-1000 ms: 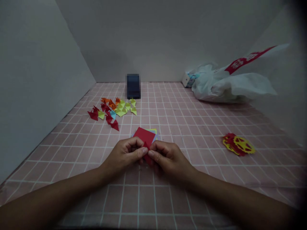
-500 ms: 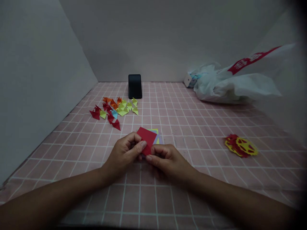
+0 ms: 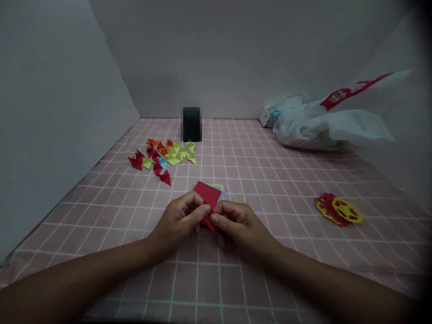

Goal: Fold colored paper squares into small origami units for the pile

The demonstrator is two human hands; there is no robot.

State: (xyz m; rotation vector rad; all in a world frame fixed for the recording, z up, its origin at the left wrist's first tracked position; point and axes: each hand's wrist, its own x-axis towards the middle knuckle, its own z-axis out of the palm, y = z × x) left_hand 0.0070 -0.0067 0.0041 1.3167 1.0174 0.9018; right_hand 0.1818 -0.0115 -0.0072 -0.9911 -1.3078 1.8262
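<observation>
Red paper (image 3: 208, 220) is pinched by left hand (image 3: 182, 216) and right hand (image 3: 241, 220), centred between the thumbs, neither nearer.

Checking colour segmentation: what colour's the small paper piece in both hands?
Red: the small red paper piece shows best in the head view, partly covered.

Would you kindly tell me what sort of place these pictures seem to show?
Probably a tabletop craft spot, though whether at home I cannot tell: folded paper figures, red paper at the left hand and right hand, and red and yellow cutouts on the pink gridded surface.
</observation>
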